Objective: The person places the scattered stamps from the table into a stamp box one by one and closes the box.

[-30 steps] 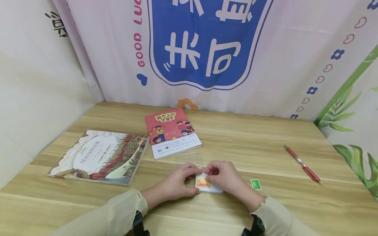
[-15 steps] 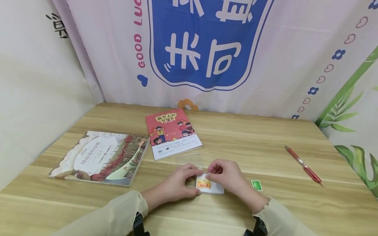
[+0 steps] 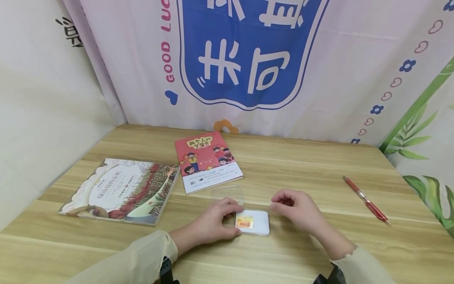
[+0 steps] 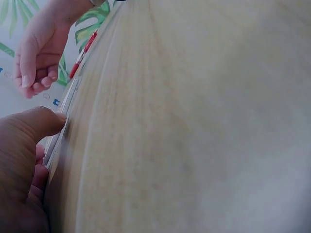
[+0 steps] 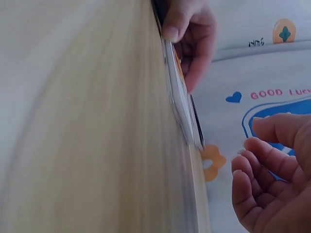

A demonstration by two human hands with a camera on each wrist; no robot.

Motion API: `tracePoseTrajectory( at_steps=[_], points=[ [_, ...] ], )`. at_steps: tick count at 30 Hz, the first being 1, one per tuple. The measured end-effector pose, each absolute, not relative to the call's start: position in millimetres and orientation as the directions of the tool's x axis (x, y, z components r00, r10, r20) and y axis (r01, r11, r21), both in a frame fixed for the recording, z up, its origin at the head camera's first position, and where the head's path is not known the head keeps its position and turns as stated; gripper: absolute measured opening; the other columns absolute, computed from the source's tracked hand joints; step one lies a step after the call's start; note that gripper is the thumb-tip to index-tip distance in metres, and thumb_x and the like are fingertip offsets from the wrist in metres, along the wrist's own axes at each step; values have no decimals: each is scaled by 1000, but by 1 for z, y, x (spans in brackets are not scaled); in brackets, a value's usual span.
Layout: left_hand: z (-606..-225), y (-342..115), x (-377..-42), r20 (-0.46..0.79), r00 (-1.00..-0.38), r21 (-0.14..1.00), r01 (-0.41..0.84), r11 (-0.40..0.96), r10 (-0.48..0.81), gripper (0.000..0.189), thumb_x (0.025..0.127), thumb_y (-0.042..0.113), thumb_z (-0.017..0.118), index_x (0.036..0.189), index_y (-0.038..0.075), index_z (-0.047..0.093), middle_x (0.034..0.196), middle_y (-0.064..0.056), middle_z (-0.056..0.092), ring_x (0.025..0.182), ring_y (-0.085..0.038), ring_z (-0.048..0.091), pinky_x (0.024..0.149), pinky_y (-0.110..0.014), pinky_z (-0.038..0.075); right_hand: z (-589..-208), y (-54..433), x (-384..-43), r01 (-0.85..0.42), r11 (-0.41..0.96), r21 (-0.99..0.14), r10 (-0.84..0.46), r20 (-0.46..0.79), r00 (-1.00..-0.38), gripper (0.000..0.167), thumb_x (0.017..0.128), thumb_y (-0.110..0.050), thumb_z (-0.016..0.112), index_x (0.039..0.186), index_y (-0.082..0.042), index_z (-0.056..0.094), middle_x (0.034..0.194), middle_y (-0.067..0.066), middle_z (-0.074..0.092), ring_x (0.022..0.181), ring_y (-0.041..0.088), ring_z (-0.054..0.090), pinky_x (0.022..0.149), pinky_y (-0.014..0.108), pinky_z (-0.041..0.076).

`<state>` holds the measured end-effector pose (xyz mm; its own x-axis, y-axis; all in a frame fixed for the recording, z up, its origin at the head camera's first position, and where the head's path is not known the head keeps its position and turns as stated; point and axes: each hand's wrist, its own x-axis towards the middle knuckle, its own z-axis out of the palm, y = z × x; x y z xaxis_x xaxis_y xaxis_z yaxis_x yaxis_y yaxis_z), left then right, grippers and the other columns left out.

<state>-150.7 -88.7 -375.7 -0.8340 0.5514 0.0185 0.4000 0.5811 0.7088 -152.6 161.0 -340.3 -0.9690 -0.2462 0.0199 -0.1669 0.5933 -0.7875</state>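
Note:
My left hand [image 3: 209, 224] grips the left end of a small flat white case [image 3: 261, 223], thumb on the near edge and fingers at the far edge. A yellow-orange stamp-like picture [image 3: 244, 222] lies on the case's left part. In the right wrist view the case [image 5: 179, 97] shows edge-on, low over the table. My right hand [image 3: 298, 209] hovers just right of the case, its fingers loosely curled with nothing between them. Behind my left hand lies a clear plastic lid [image 3: 227, 192], partly covered by the fingers. A green stamp is hidden behind my right hand.
A red picture book [image 3: 207, 157] lies beyond the clear lid. To the left is a larger illustrated book [image 3: 120, 189]. A red pen [image 3: 366, 200] lies at the right. Printed curtain [image 3: 241, 59] closes off the table's back edge.
My right hand has left the picture on the case and moved right, now covering the green stamp. My left hand has stayed in place on the case.

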Motion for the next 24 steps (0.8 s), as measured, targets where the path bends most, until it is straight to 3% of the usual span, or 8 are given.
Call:
tracePoseTrajectory(
  at_steps=[12,24],
  points=[
    [-377,-89,-150,32,-835,695,413,588,549,48,75,25,75,120,15,61,118,4,53,99,-12,49,87,-28,44,-342,201,-147,-110,669,-735,-185,-21,-982,21,86,-24,65,100,-8,67,89,1,63,79,13,53,66,23,46],
    [-377,-89,-151,24,-836,691,411,595,548,48,76,27,75,120,16,61,119,4,53,100,-11,49,88,-29,44,-352,227,-142,-168,708,-686,-219,12,-976,25,82,-17,69,103,-4,67,89,2,63,77,8,52,66,20,46]
  ],
)
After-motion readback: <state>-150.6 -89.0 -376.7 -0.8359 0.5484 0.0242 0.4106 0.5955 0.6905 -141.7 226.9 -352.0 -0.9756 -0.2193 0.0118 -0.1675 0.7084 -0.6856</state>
